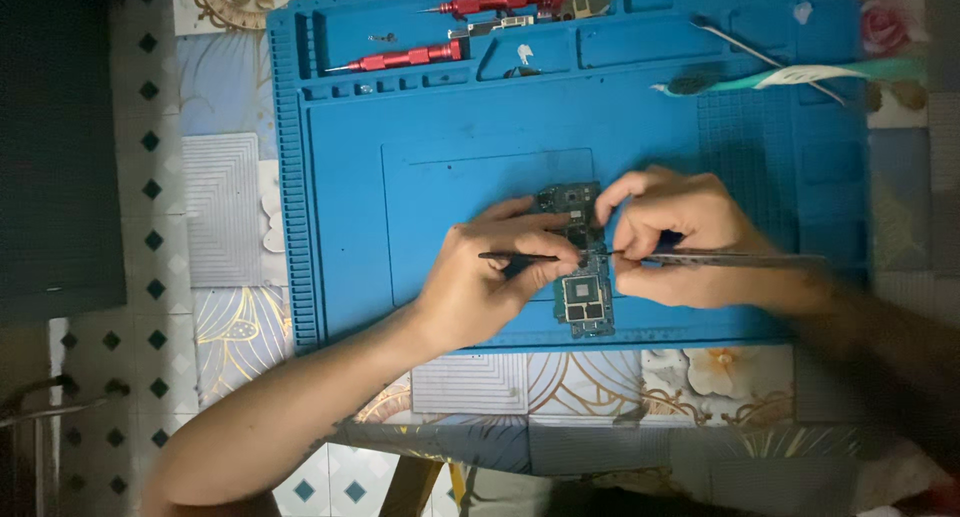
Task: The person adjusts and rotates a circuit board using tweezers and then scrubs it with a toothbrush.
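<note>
Circuit board, narrow, dark green w/ black square chips near its lower end, lies flat at centre frame on a blue work mat. Mat's moulded tray slots run along upper edge: one slot holds a red screwdriver, another above it a second red screwdriver w/ a small metal part just beside; tiny screws & white scraps sit in neighbouring pockets. Upper right of mat: metal tweezers crossing a teal-handled brush. Left hand at board's left edge, grip closed around a thin black probe, tip pointing right onto board. Right hand at board's right side, fingers pinching shut on silver tweezers, tips meeting board mid-length. Both tool tips nearly touch each other. Mat rests on a surface w/ patterned floral covering.
</note>
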